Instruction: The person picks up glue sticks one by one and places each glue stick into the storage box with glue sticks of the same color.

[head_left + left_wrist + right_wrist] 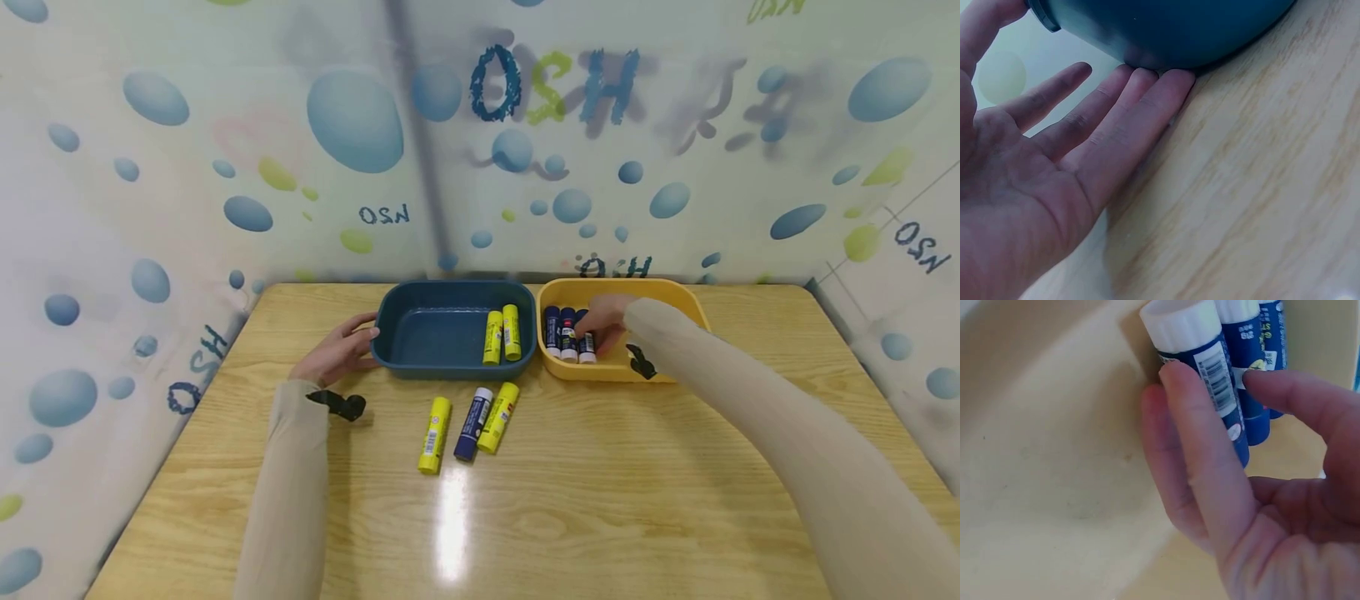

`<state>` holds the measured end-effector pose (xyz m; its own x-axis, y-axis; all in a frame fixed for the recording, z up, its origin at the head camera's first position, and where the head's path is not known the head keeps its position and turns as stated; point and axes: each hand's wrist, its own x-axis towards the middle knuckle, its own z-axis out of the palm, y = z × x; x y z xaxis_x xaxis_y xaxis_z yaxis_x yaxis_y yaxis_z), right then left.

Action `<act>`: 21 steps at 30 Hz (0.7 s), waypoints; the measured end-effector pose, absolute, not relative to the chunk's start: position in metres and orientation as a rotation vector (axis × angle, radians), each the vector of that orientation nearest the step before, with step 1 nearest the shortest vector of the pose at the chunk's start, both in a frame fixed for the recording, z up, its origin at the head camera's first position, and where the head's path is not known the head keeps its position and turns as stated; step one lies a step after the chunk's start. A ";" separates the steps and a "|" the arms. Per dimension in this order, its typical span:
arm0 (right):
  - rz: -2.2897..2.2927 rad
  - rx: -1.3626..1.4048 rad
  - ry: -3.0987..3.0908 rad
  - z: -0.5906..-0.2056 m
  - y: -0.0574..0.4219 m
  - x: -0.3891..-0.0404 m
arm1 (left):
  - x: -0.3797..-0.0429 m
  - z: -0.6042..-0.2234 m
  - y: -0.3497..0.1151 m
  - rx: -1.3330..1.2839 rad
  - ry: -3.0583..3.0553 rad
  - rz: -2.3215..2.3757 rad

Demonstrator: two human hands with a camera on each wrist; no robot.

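My left hand (339, 350) is at the left end of a dark blue tray (397, 367). Its thumb is at the rim and its extended fingers touch the tray's outer wall (1166, 31). Two yellow glue sticks (492, 337) lie in that tray's right end. Inside the yellow tray (551, 292), my right hand (606, 321) holds the rightmost of three navy glue sticks with white caps. Its index finger lies along this glue stick (1216, 381), while the thumb tip touches near the middle glue stick (1244, 337). Part of the held stick is hidden by the fingers.
On the wooden table (600, 500), in front of the blue tray, lie a yellow glue stick (434, 435), a navy glue stick (473, 424) and another yellow glue stick (498, 418). A patterned curtain (480, 192) hangs behind the trays, which stand side by side.
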<state>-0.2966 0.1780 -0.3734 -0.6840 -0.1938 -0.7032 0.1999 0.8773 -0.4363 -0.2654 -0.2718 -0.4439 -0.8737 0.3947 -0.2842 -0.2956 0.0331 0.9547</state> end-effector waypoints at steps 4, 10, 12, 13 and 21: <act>-0.631 0.005 2.261 -0.368 0.182 -0.294 | -0.265 -0.442 -0.271 0.109 1.835 1.896; -0.612 0.019 2.300 -0.361 0.191 -0.292 | -0.266 -0.443 -0.270 0.093 1.832 1.906; -0.619 0.007 2.301 -0.358 0.194 -0.292 | -0.266 -0.442 -0.270 0.082 1.830 1.905; -0.617 -0.001 2.305 -0.357 0.196 -0.292 | -0.266 -0.442 -0.270 0.076 1.829 1.906; -0.638 -0.082 2.307 -0.346 0.210 -0.286 | -0.265 -0.441 -0.272 0.044 1.819 1.911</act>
